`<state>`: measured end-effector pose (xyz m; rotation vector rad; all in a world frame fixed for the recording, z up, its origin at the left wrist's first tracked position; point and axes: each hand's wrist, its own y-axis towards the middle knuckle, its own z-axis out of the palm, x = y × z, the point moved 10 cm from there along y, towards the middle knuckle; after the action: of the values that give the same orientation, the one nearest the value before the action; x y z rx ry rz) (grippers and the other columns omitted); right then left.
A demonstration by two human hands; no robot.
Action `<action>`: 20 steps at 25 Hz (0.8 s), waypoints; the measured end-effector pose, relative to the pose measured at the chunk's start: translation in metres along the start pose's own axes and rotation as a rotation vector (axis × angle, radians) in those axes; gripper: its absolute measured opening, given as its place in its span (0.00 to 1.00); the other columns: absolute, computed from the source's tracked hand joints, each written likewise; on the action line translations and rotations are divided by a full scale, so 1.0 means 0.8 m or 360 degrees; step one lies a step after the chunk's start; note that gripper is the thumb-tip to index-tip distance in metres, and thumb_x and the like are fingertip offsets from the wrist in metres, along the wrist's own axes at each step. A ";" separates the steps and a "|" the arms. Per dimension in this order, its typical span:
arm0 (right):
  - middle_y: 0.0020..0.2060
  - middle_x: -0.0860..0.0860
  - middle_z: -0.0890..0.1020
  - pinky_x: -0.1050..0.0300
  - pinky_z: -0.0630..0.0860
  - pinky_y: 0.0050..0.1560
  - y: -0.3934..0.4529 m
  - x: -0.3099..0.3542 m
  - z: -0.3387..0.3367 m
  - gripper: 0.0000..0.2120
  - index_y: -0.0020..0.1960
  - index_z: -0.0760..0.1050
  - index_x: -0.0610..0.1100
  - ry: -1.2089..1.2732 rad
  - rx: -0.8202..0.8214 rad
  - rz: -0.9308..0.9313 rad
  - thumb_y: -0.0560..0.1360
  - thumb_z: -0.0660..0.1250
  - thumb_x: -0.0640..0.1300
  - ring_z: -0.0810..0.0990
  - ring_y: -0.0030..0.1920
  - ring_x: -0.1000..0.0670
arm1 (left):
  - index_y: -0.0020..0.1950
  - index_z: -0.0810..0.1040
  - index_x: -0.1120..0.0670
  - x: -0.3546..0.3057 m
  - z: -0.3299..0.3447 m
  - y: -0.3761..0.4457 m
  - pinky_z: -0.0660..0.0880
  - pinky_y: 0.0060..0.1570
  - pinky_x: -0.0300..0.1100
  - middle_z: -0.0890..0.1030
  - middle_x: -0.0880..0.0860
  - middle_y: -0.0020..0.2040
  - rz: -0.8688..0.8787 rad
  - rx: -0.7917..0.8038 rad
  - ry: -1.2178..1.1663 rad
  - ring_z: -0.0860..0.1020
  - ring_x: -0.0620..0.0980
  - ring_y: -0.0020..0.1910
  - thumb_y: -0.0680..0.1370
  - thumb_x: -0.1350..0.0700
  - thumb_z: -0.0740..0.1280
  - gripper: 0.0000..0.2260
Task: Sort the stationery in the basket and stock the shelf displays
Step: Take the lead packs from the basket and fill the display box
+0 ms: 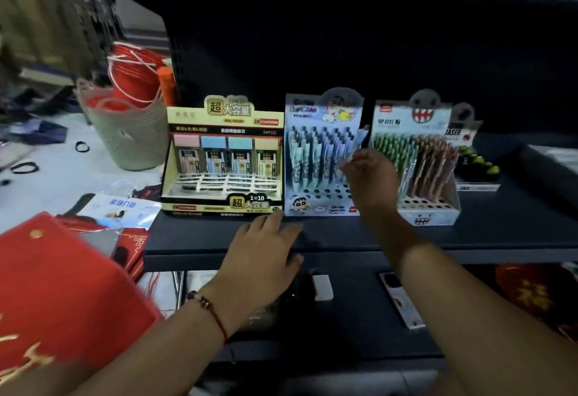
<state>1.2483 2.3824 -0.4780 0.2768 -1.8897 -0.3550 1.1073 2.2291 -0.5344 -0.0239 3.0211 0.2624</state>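
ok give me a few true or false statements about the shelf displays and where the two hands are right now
1. The right hand is raised in front of the blue cartoon pen display. True.
2. The left hand is gripping the yellow lead refill box. False: it lies flat on the front edge of the dark shelf, below that box.
3. The blue cartoon pen display stands between the yellow lead refill box and the green and brown pen display. True.
4. The front holes of the blue cartoon pen display are all filled. False: several front holes are empty.
5. The woven basket stands on the dark shelf. False: it stands on the pale surface to the left.
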 end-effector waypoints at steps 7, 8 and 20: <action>0.30 0.47 0.78 0.60 0.64 0.28 0.015 -0.036 -0.006 0.10 0.39 0.75 0.41 -0.0413 -0.0105 0.0018 0.76 0.70 0.44 0.74 0.29 0.50 | 0.77 0.58 0.45 -0.010 0.014 0.020 0.58 0.72 0.49 0.56 0.52 0.77 0.0049 -0.0028 -0.0116 0.59 0.53 0.74 0.81 0.43 0.57 0.25; 0.30 0.47 0.78 0.61 0.64 0.28 0.017 -0.038 -0.005 0.10 0.38 0.74 0.42 -0.0444 -0.0109 0.0036 0.76 0.71 0.44 0.74 0.29 0.50 | 0.77 0.58 0.45 -0.011 0.015 0.023 0.58 0.72 0.49 0.57 0.52 0.77 0.0054 -0.0025 -0.0134 0.59 0.53 0.74 0.81 0.42 0.57 0.25; 0.50 0.41 0.83 0.52 0.75 0.40 0.039 -0.039 0.046 0.11 0.56 0.78 0.37 -0.1349 0.0334 0.0247 0.78 0.69 0.43 0.83 0.48 0.40 | 0.75 0.62 0.44 -0.014 0.014 0.032 0.64 0.69 0.47 0.59 0.49 0.76 0.0101 -0.0061 -0.0256 0.64 0.52 0.71 0.80 0.42 0.60 0.24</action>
<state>1.2237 2.4266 -0.5055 0.1169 -2.7724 -0.1714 1.1191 2.2561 -0.5396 0.0860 2.8599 0.3119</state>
